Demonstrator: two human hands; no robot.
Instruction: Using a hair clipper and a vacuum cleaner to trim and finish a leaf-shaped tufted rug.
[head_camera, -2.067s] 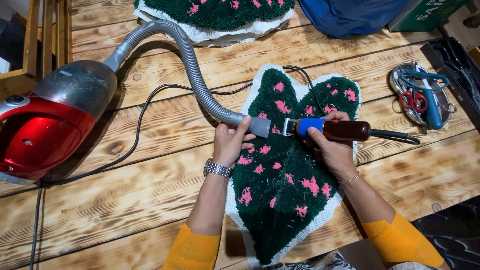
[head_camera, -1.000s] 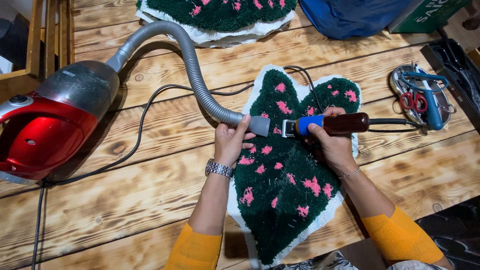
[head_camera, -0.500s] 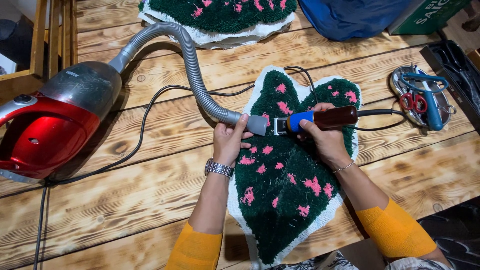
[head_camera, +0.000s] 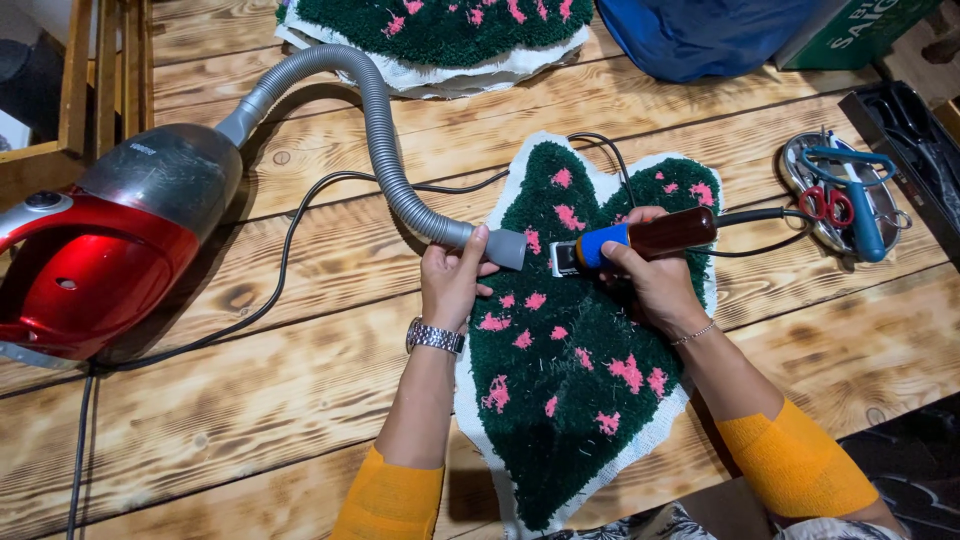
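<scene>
Gripping the hose (head_camera: 385, 150) near its nozzle, the left hand (head_camera: 452, 280) has its fingers wrapped tight around it, just left of the trimmer (head_camera: 635, 240). The right hand (head_camera: 655, 285) is clenched around the trimmer's brown handle, blade facing the nozzle over the rug (head_camera: 580, 340), which lies flat on the table (head_camera: 250, 420). Tilting the blade risks gouging the green pile. The cord (head_camera: 760, 215) trailing right towards the scissors (head_camera: 845, 200) could snag and jerk the trimmer off line.
</scene>
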